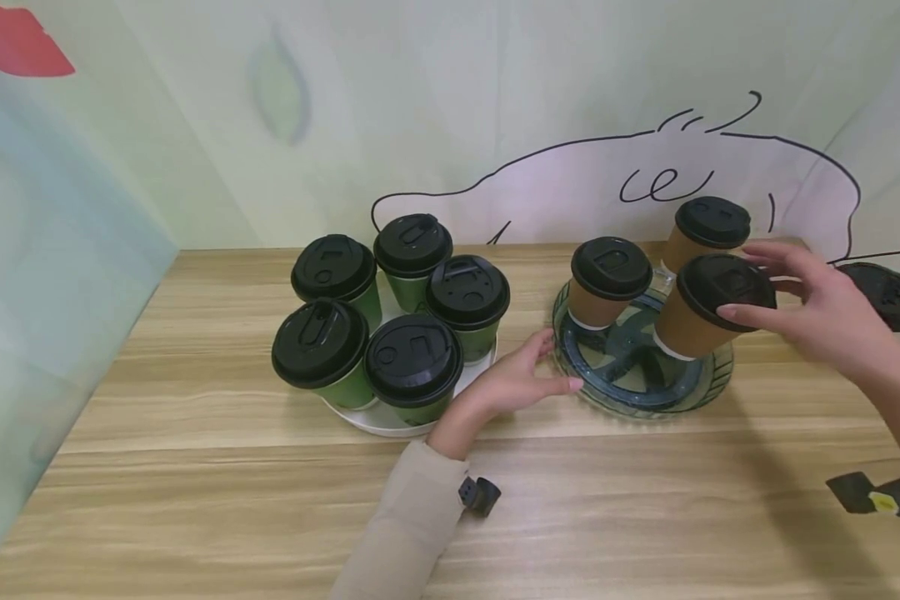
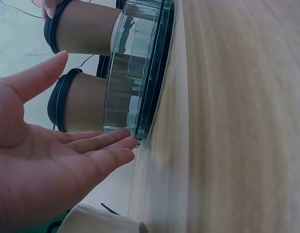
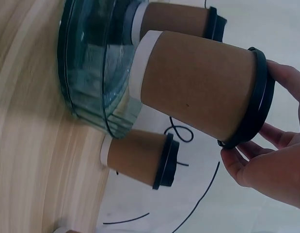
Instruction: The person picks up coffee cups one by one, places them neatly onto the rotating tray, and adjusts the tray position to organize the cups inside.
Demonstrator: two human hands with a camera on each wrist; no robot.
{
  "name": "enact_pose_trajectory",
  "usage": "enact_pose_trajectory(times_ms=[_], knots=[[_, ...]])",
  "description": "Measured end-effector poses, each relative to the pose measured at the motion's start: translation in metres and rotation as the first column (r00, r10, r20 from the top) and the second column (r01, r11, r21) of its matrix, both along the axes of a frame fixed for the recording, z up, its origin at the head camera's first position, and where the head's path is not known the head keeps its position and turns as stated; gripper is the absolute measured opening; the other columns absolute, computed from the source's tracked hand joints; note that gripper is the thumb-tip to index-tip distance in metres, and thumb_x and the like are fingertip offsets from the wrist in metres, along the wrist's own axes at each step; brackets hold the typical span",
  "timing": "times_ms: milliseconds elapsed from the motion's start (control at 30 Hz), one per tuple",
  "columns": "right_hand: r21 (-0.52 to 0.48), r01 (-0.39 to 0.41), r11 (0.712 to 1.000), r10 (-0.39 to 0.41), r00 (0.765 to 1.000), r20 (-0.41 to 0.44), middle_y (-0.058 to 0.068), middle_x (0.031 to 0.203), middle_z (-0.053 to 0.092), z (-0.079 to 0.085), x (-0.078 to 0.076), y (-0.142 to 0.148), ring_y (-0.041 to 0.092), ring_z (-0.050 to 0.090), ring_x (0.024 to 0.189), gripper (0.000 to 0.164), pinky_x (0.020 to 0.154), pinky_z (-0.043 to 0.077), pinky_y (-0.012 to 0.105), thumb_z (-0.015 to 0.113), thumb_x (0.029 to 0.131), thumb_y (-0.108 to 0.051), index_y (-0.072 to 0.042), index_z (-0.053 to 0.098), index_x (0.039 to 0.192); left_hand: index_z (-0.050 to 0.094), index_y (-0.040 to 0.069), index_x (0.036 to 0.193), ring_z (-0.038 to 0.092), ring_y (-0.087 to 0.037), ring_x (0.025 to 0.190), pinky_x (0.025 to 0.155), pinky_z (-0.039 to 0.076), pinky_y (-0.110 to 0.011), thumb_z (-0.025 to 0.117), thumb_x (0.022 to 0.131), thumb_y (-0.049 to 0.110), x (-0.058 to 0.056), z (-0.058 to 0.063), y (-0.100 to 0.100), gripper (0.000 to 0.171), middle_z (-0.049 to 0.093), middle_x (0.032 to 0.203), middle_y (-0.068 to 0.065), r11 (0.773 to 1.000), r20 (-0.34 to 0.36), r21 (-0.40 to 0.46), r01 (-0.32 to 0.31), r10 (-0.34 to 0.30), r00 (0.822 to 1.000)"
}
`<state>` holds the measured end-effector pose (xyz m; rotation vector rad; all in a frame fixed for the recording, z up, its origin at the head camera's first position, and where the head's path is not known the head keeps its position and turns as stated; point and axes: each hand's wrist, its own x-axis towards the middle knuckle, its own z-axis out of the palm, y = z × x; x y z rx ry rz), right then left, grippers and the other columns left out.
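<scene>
My right hand [image 1: 817, 308] pinches the black lid rim of a brown paper cup [image 1: 686, 325], which tilts over the right side of a round clear dish [image 1: 720, 379]. The cup's white base shows in the right wrist view. Inside that dish, at its left, a second lidded brown cup [image 1: 596, 304] stands upright. My left hand [image 1: 513, 379] is beside the dish's left edge, thumb and fingers spread; in the left wrist view its straight fingers [image 2: 106, 143] lie at the glass wall. Whether they touch it, I cannot tell. Behind the dish stands another brown cup [image 1: 693, 246].
To the left, several green cups [image 1: 412, 367] with black lids stand close together on a round white tray [image 1: 386, 429]. Another black lid [image 1: 888, 296] shows behind my right wrist, its cup hidden. A pale printed backdrop [image 1: 420, 108] borders the wooden table [image 1: 195, 483].
</scene>
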<state>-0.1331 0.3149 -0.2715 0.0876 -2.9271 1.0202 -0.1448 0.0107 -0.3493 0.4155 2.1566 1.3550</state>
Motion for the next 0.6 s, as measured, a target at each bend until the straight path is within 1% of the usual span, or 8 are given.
enact_pose_trajectory(times_ms=[100,133,167,267,300,400,533,600], knots=[[-0.017,-0.049,0.999,0.049,0.999,-0.007,0.017,0.134,0.035,0.001,0.004,-0.012,0.037,0.034,0.116,0.073,0.096,0.027,0.057,0.073,0.079,-0.021,-0.005,0.034,0.139,0.017,0.008,0.146,0.025,-0.019,0.134,0.107,0.024,-0.035,0.065,0.084,0.032,0.000,0.000,0.000,0.082,0.027,0.147,-0.009,1.000,0.002,-0.001,0.001,-0.001,1.000],[-0.024,-0.065,0.998,0.065,0.998,-0.012,0.015,0.134,0.036,0.001,0.005,-0.016,0.034,0.035,0.115,0.073,0.099,0.029,0.050,0.073,0.078,-0.020,-0.005,0.035,0.138,0.017,0.008,0.146,0.025,-0.019,0.133,0.107,0.024,-0.035,0.065,0.084,0.033,0.000,0.000,0.000,0.082,0.027,0.147,-0.009,1.000,0.001,-0.003,0.001,-0.001,1.000],[-0.029,-0.089,0.996,0.089,0.996,-0.024,0.017,0.133,0.037,0.000,0.006,-0.019,0.033,0.036,0.114,0.072,0.099,0.029,0.048,0.073,0.079,-0.018,-0.004,0.035,0.138,0.017,0.008,0.146,0.025,-0.019,0.133,0.107,0.024,-0.035,0.065,0.084,0.033,0.000,0.000,0.000,0.082,0.027,0.147,-0.009,1.000,-0.001,-0.002,0.000,0.000,1.000],[-0.018,-0.131,0.991,0.130,0.991,-0.044,0.012,0.129,0.043,-0.003,0.008,-0.027,0.024,0.039,0.109,0.069,0.094,0.033,0.022,0.074,0.077,-0.017,-0.007,0.040,0.136,0.017,0.008,0.146,0.025,-0.019,0.133,0.107,0.024,-0.035,0.065,0.084,0.033,0.000,0.001,0.000,0.082,0.027,0.147,-0.009,1.000,-0.005,-0.004,0.004,-0.004,1.000],[-0.016,-0.141,0.990,0.140,0.989,-0.040,0.011,0.129,0.044,-0.004,0.008,-0.029,0.023,0.039,0.109,0.068,0.091,0.033,0.020,0.075,0.077,-0.017,-0.009,0.040,0.135,0.017,0.008,0.146,0.025,-0.020,0.133,0.107,0.024,-0.035,0.065,0.084,0.033,0.000,0.001,0.000,0.082,0.027,0.147,-0.009,1.000,-0.006,-0.005,0.004,-0.004,1.000],[-0.022,-0.177,0.984,0.176,0.984,-0.037,0.012,0.127,0.045,-0.007,0.010,-0.034,0.026,0.041,0.111,0.069,0.092,0.036,0.029,0.076,0.076,-0.017,-0.009,0.041,0.135,0.017,0.007,0.146,0.025,-0.020,0.134,0.107,0.023,-0.036,0.066,0.084,0.033,0.000,0.001,0.000,0.082,0.027,0.147,-0.009,1.000,-0.010,-0.007,0.007,-0.007,1.000],[-0.033,-0.223,0.974,0.222,0.974,-0.040,0.017,0.129,0.044,-0.009,0.011,-0.041,0.035,0.041,0.112,0.072,0.088,0.036,0.054,0.076,0.075,-0.015,-0.008,0.038,0.137,0.017,0.007,0.146,0.025,-0.019,0.134,0.107,0.023,-0.035,0.066,0.084,0.032,0.000,0.001,0.000,0.082,0.028,0.147,-0.009,1.000,-0.012,-0.007,0.004,-0.004,1.000],[-0.033,-0.241,0.970,0.239,0.970,-0.047,0.018,0.130,0.043,-0.010,0.011,-0.044,0.037,0.041,0.112,0.073,0.087,0.036,0.056,0.076,0.075,-0.015,-0.006,0.038,0.137,0.017,0.007,0.146,0.025,-0.019,0.134,0.107,0.023,-0.035,0.066,0.084,0.032,0.000,0.001,0.001,0.082,0.028,0.147,-0.009,1.000,-0.011,-0.006,0.001,-0.001,1.000]])
